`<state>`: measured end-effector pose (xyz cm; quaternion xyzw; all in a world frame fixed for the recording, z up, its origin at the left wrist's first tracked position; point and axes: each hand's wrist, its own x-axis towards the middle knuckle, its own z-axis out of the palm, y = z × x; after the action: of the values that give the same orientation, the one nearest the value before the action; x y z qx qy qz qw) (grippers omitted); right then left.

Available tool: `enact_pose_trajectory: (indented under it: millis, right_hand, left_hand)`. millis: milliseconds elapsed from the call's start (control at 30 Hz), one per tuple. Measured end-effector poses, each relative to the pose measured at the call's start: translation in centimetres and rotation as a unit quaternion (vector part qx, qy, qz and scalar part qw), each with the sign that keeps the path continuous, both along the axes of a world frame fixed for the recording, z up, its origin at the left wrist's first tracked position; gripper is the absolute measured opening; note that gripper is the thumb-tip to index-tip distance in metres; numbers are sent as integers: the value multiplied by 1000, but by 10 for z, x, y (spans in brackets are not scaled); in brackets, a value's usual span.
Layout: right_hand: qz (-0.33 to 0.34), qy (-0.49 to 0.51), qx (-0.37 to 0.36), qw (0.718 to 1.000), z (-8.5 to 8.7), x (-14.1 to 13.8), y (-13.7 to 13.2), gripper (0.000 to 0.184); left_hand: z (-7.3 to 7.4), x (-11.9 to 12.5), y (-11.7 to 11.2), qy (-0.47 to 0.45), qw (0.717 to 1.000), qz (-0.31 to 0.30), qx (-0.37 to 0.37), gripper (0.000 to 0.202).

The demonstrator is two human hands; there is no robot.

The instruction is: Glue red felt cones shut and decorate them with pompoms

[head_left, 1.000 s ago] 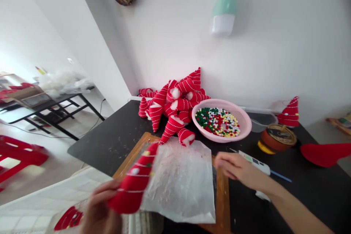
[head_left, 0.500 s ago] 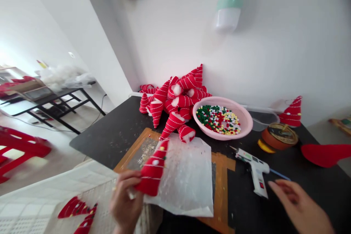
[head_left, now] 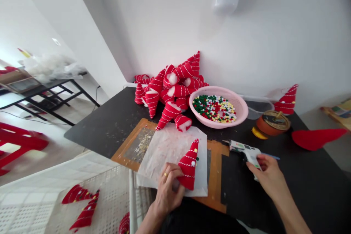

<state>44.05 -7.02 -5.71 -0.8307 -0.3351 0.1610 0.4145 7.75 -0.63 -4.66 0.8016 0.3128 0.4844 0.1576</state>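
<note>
My left hand [head_left: 168,189] grips the base of a red cone hat [head_left: 189,165] with white stripes and small pompoms, holding it upright over a sheet of white paper [head_left: 167,150]. My right hand [head_left: 267,175] wraps its fingers round the handle of a white hot glue gun [head_left: 244,150] that lies on the black table [head_left: 115,120]. A pink bowl [head_left: 241,111] full of green, red, white and yellow pompoms stands behind the paper.
A pile of striped red cone hats [head_left: 171,89] leans against the wall. A wooden-framed board [head_left: 216,175] lies under the paper. A white perforated basket [head_left: 104,197] at the lower left holds finished hats. A round tin [head_left: 272,124], one hat [head_left: 287,100] and red felt [head_left: 315,137] sit at the right.
My left hand has moved the hat rightward and stood it upright over the paper. My right hand has moved in and closed on the glue gun's handle. The view has tilted down.
</note>
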Motion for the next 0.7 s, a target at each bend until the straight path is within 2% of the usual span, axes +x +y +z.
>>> enact_pose_trajectory:
  millis: [100,167,300,367,433,567,700]
  right_hand:
    - [-23,120,37,992,4,-6,-8,59]
    - [-21,183,52,982,12,-15,-15,56]
    - [-4,270,131,954,32,-37,-23,44]
    - [-15,304,169,937,42,-47,-21,42]
    - [10,337,190,922,52,-55,-16,41]
    - [121,357,158,913,65,-69,-4,34]
    - [178,319,106,925,68,-82,2,40]
  left_hand:
    - [1,-1,-1,24,999,-22,1,31]
    - [1,-1,-1,41,999,-30,7,27]
    - [0,-1,-3,43,998,-38,13,24]
    - [-1,-1,-4,45,998,-46,15,25]
    - [-1,-1,-6,47,997,-52,17,25]
    - [0,2,-9,46,997,-62,27,27]
    - [-2,4,-11,45,996,-75,28,29]
